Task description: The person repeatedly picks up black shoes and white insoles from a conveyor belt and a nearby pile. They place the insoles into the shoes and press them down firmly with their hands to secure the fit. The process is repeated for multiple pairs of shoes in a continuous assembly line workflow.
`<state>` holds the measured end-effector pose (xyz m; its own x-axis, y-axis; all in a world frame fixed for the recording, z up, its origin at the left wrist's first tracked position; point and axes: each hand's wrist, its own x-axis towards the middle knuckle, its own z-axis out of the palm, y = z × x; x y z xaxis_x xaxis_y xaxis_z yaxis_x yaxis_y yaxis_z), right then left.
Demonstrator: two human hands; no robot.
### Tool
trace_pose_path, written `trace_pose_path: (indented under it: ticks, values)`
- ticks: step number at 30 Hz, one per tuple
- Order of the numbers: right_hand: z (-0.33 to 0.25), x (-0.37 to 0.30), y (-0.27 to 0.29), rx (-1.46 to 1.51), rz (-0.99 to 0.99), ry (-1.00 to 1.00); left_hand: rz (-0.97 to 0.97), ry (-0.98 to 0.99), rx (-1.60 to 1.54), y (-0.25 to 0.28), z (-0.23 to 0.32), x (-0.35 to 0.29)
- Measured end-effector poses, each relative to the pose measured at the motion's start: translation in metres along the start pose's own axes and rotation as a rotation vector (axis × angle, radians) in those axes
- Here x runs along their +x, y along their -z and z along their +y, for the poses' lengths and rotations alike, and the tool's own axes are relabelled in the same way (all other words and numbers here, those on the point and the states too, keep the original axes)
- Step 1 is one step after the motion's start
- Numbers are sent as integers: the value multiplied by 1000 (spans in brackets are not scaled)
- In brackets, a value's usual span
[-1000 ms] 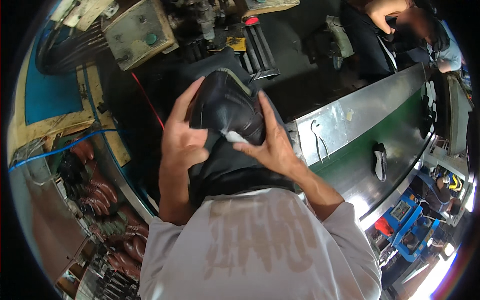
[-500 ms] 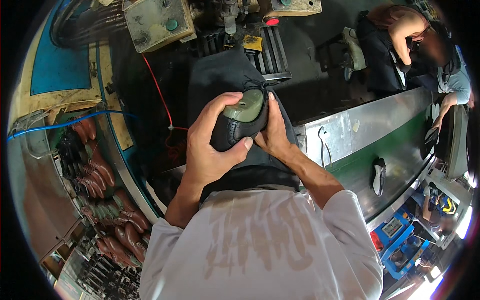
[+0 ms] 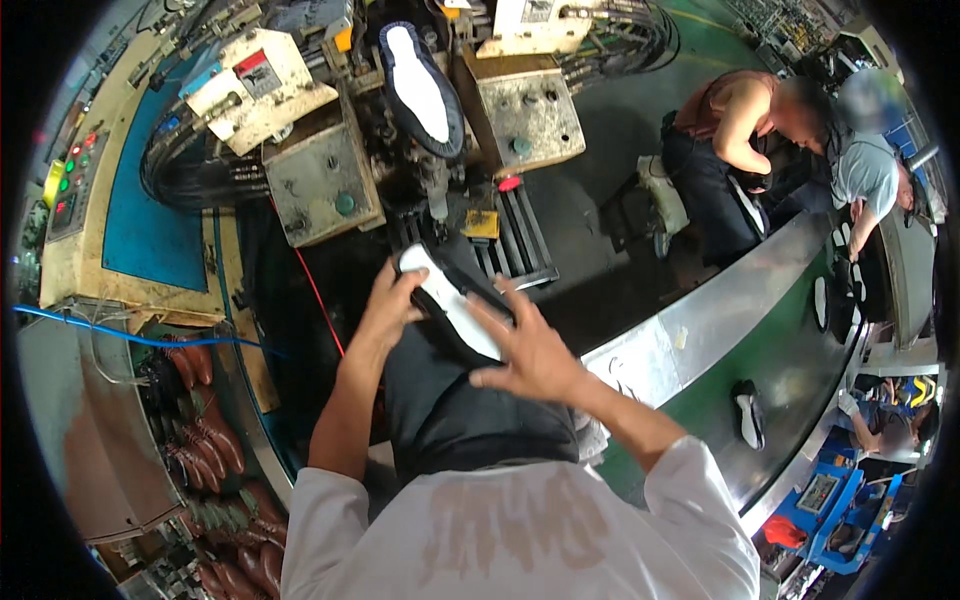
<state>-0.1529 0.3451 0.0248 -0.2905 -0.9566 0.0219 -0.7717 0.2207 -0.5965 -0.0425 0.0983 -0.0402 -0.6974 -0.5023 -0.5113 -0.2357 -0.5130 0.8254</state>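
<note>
A black shoe upper on a last lies over my lap, its white insole [image 3: 440, 300] facing up. My left hand [image 3: 388, 308] is closed round the shoe's far left end, thumb on the white bottom. Across the nearer part of the shoe stretches my right hand [image 3: 535, 350], fingers spread and slightly blurred; they overlap the white bottom. The last inside is hidden from this side. Beyond my hands, a second dark shoe upper [image 3: 418, 90] with a white bottom sits sole up in a machine.
Grey control boxes [image 3: 320, 165] flank the machine. Brown shoes [image 3: 205, 440] fill a rack at left. On the right runs a metal-edged green conveyor [image 3: 690, 410] carrying a shoe [image 3: 748, 415] and pincers [image 3: 622, 375]. A co-worker [image 3: 725, 150] bends over a shoe beyond it.
The shoe has been turned over: its green last and laces showed before, its white bottom shows now. My right hand has opened from its grip. The view has tilted up to the machine.
</note>
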Motion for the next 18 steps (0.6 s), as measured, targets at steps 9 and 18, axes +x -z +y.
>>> trace_pose_path:
  ticks: [9,18]
  values:
    - [27,-26,-12,-110,84,-137,112,-332,109,16,43,93]
    - [23,96,102,-349,422,-48,-129,-157,-332,-44,220,202]
